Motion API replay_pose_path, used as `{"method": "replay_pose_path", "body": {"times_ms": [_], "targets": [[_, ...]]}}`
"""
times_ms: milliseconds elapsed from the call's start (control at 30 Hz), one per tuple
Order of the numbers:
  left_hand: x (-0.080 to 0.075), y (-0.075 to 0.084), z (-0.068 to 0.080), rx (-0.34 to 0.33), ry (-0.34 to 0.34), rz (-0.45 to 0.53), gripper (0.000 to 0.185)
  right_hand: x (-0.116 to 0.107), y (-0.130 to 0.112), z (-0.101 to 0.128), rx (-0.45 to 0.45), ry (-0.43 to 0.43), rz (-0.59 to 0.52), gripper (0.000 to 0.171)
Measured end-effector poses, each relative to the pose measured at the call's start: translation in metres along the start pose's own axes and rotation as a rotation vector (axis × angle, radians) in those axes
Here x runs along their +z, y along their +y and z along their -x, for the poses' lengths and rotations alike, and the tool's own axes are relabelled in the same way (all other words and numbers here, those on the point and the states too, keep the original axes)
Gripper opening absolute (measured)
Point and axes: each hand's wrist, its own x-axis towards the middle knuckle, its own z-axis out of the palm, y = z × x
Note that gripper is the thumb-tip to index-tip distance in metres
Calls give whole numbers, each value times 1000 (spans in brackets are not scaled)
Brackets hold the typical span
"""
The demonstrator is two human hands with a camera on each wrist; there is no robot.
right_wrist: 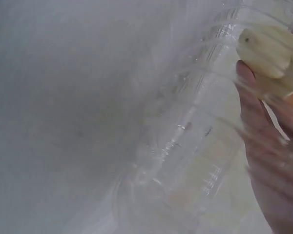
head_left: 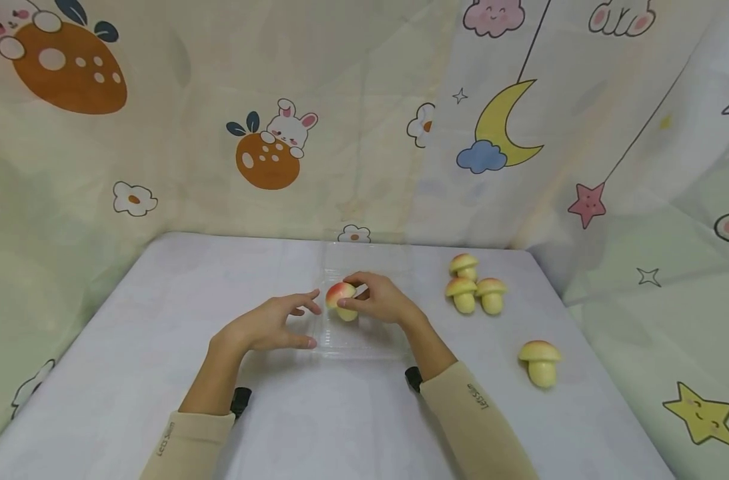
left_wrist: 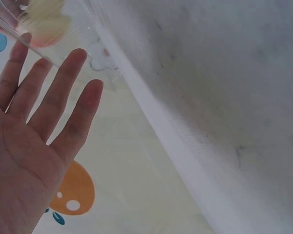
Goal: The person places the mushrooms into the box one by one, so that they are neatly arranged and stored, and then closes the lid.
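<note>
My right hand [head_left: 373,299] pinches a toy mushroom [head_left: 341,299] with a red-yellow cap and pale stem, holding it over a clear plastic tray [head_left: 364,337] in the middle of the table. In the right wrist view the mushroom's pale stem [right_wrist: 269,52] shows at the top right above the ribbed clear tray [right_wrist: 185,161], with my fingers [right_wrist: 263,146] under it. My left hand [head_left: 274,323] lies with straight fingers at the tray's left edge, holding nothing. The left wrist view shows its open palm [left_wrist: 24,146] and the blurred mushroom [left_wrist: 45,22] beyond the fingertips.
Three more toy mushrooms [head_left: 473,285] stand grouped at the back right of the white table [head_left: 160,320]. Another mushroom [head_left: 540,362] stands alone nearer the right edge. Cartoon-print curtains [head_left: 340,113] close in the table on three sides.
</note>
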Motion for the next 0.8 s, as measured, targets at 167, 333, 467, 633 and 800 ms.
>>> {"method": "replay_pose_path", "body": {"times_ms": [167, 333, 467, 633, 800], "targets": [[1, 0, 0, 15, 3, 0, 75, 3, 2, -1, 28, 13, -7, 48], [1, 0, -1, 40, 14, -1, 73, 6, 2, -2, 61, 18, -27, 47], [0, -1, 1, 70, 15, -1, 67, 8, 0, -3, 113, 37, -18, 48], [-2, -1, 2, 68, 12, -7, 59, 10, -4, -4, 164, 47, 5, 49], [-1, 0, 1, 52, 8, 3, 62, 12, -6, -5, 184, 54, 47, 47]]}}
